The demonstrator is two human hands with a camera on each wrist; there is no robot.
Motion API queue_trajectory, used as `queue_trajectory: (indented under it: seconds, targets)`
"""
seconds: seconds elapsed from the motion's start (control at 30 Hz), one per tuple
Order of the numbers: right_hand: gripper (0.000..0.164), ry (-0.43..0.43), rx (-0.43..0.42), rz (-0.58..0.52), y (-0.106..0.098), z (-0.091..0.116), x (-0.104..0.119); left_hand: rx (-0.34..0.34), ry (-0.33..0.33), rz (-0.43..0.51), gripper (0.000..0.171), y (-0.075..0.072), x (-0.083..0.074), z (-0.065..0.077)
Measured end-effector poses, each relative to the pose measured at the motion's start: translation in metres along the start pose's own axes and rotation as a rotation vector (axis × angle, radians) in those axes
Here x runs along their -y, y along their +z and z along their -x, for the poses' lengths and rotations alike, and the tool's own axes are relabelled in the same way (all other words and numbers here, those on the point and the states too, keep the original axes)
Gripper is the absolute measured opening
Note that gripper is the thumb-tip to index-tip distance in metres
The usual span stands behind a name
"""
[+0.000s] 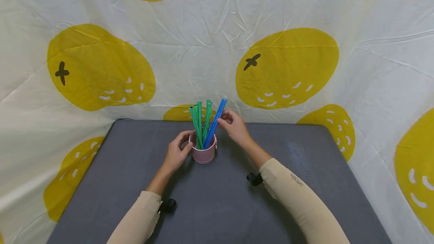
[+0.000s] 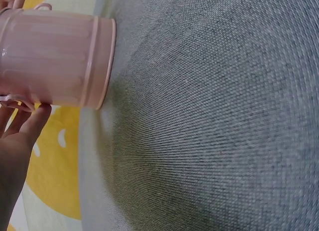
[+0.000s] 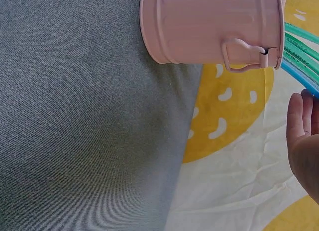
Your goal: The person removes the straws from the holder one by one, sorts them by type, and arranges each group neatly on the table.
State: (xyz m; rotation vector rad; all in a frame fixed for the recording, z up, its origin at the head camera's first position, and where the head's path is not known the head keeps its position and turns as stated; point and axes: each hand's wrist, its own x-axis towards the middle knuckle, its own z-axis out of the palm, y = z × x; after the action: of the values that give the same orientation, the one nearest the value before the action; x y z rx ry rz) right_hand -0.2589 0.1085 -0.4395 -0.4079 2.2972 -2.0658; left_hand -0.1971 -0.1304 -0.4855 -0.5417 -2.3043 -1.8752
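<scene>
A small pink metal bucket (image 1: 203, 156) stands upright on the table, with several slim green pen-like sticks (image 1: 198, 123) leaning in it. My left hand (image 1: 178, 150) grips the bucket's left side, thumb toward the front near the rim. In the left wrist view its thumb touches the pink wall beside the side handle. On the other side, my right hand (image 1: 235, 126) pinches slim blue pen-like sticks (image 1: 215, 123) near their upper ends. Their lower ends are inside the bucket, tilted to the right. The right wrist view shows printed lettering on the green sticks (image 3: 299, 51).
The bucket stands near the back edge of a dark grey cloth-covered table (image 1: 210, 206). Behind it hangs a white cloth (image 1: 196, 67) printed with yellow fruit shapes. A small black wrist camera (image 1: 168, 205) sits at the left sleeve, another black camera (image 1: 254, 179) at the right.
</scene>
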Motion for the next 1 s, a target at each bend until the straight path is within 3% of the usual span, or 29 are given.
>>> queue_trajectory:
  seconds: [0.2, 0.37, 1.0]
  targets:
    - [0.028, -0.041, -0.008, -0.027, 0.002, -0.003, -0.004, -0.002, -0.004, 0.003, 0.039, 0.0, 0.006, 0.0]
    - [0.029, -0.007, -0.027, -0.045, 0.001, 0.003, 0.019, -0.004, -0.005, 0.023, 0.038, 0.0, 0.009, 0.0]
    - [0.03, -0.079, -0.058, -0.067, -0.005, -0.002, 0.035, 0.012, -0.015, 0.011, 0.039, -0.002, 0.003, 0.0]
